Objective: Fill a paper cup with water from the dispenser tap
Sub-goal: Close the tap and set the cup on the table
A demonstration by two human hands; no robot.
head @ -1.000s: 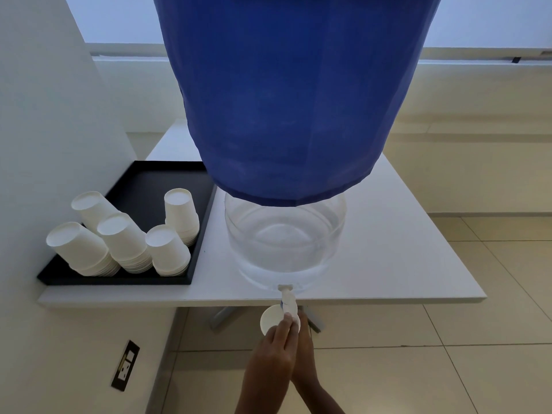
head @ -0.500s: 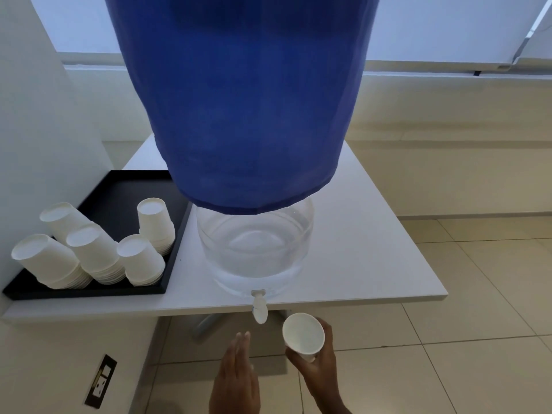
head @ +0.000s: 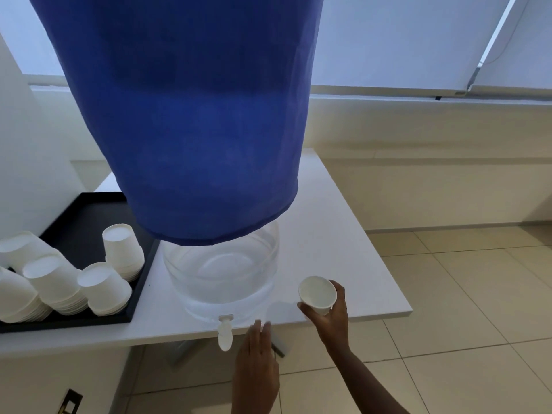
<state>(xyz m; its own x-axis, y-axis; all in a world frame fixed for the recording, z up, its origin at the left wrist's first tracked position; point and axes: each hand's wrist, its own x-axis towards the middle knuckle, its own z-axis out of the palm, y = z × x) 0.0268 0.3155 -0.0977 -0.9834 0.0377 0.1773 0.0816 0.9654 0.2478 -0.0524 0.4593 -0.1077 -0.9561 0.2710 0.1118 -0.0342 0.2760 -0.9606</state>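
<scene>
A clear water dispenser (head: 221,276) under a blue cloth-covered bottle (head: 191,115) stands at the front of the white table (head: 352,258). Its white tap (head: 224,333) juts out over the table's front edge. My right hand (head: 330,316) holds a white paper cup (head: 317,294) to the right of the tap, above the table's front edge, its mouth tilted toward me. I cannot tell how much water is in it. My left hand (head: 257,363) is flat with fingers straight, just right of and below the tap, touching nothing.
A black tray (head: 80,222) at the left of the table holds several stacks of upside-down paper cups (head: 104,288). A white wall is at the far left, with a socket (head: 70,403) low on it. Tiled floor (head: 463,324) lies to the right.
The cup was under the tap with both hands there. My right hand has carried it away to the right and upward. My left hand has come off the tap and hangs beside it.
</scene>
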